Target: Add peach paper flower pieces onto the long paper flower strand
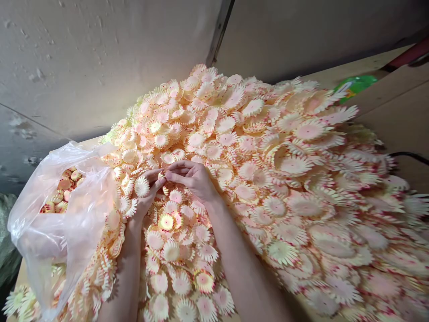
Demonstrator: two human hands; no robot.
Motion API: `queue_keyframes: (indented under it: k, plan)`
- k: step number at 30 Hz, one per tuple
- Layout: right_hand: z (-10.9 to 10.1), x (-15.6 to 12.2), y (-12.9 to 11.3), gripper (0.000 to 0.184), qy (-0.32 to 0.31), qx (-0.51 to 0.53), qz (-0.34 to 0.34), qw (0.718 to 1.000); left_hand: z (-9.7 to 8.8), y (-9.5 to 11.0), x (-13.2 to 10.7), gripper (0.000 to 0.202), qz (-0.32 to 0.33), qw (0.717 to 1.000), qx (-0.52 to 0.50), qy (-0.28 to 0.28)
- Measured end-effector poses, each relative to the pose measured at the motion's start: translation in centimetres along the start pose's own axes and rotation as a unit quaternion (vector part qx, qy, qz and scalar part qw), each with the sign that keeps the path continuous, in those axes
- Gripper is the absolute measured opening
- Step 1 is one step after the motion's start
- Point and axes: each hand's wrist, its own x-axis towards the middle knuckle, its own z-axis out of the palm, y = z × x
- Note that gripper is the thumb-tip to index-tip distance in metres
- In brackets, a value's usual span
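Observation:
My left hand and my right hand meet over a large heap of flower-like petal discs, cream and pale pink with fringed edges. My left thumb and fingers are closed in a pinch on a small cream petal piece. Closed fingertips of my right hand come up against the same spot; whatever they grip is too small to tell. Against the back of my left hand shows one fringed disc. Between my forearms lie more loose discs, some yellowish with red edges.
At the left stands a translucent plastic bag, its opening showing several small rolled, cup-shaped pieces. A grey wall rises behind the heap. Beyond its right side lie a green packet and a dark cable.

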Motion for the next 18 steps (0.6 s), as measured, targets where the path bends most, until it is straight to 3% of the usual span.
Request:
queue_keyframes:
  k: [6, 13, 18]
  plan:
    - [-0.1, 0.1, 0.2, 0.028, 0.006, -0.014, -0.012, 1.000, 0.1, 0.5, -0.2, 0.023, 0.072, 0.997, -0.036, -0.017]
    - [0.1, 0.0, 0.1, 0.024, 0.008, -0.005, -0.023, 1.000, 0.1, -0.7, 0.6, 0.034, 0.079, 0.994, -0.080, -0.011]
    - [0.3, -0.2, 0.0, 0.026, -0.037, 0.026, -0.014, 0.999, -0.1, -1.4, 0.9, 0.032, 0.095, 0.993, -0.063, 0.025]
